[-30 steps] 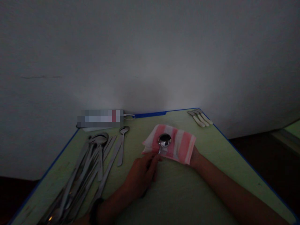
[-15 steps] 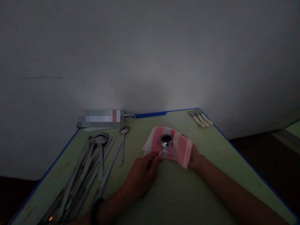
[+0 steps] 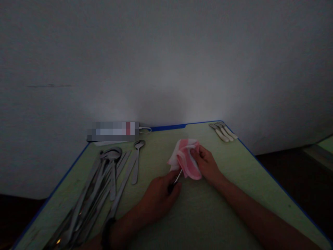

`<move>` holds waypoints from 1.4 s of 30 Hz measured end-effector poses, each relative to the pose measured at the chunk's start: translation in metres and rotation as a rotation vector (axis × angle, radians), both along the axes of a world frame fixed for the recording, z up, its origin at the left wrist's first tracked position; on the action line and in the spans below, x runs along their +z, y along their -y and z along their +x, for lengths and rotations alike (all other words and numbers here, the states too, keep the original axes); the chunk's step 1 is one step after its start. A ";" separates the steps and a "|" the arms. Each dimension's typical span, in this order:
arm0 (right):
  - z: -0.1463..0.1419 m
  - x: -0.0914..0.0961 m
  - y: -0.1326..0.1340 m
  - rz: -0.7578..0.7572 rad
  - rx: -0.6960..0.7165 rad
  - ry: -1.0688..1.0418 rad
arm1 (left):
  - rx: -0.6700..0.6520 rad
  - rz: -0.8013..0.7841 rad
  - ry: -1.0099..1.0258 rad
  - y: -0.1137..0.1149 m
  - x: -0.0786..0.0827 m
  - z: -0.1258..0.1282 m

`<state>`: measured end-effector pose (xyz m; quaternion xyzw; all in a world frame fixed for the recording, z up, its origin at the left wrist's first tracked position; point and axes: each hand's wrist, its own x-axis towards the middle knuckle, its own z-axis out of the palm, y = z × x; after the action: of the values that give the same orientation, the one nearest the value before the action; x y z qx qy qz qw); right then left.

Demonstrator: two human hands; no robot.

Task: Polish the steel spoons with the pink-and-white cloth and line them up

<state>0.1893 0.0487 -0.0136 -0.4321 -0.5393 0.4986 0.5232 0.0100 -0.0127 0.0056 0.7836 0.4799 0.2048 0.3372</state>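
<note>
My left hand (image 3: 158, 194) is closed around the handle of a spoon (image 3: 178, 176). The spoon's thin metal neck shows between thumb and fingers, and its grip end looks dark. A pink and white striped cloth (image 3: 189, 161) is wrapped over the spoon's bowl, which is hidden inside it. My right hand (image 3: 208, 165) pinches the cloth from the right, thumb on top, pressing it around the bowl. Both hands are above the middle of the table.
The pale green table (image 3: 241, 194) has a blue edge. A pile of metal cutlery (image 3: 96, 187) lies left, with a small spoon (image 3: 136, 161) beside it. Forks with cream handles (image 3: 222, 133) lie at the far right corner. A blurred box-like object (image 3: 114, 132) with a cord sits against the wall (image 3: 166, 62).
My right hand has come out from beneath the cloth and folded it over the spoon's bowl, which was bare before. More of the spoon's handle now shows in my left hand.
</note>
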 end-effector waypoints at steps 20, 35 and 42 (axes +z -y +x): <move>0.000 -0.001 0.001 -0.123 -0.063 0.010 | -0.028 -0.022 0.043 0.000 0.004 -0.002; -0.001 -0.004 0.001 -0.131 -0.032 -0.010 | -0.018 -0.008 -0.025 0.001 0.000 -0.001; -0.002 -0.001 0.001 -0.125 -0.030 -0.027 | -0.024 -0.015 -0.053 0.000 0.002 -0.001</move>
<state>0.1876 0.0480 -0.0147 -0.4650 -0.4935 0.5294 0.5098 0.0093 -0.0132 0.0074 0.7918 0.4809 0.1765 0.3327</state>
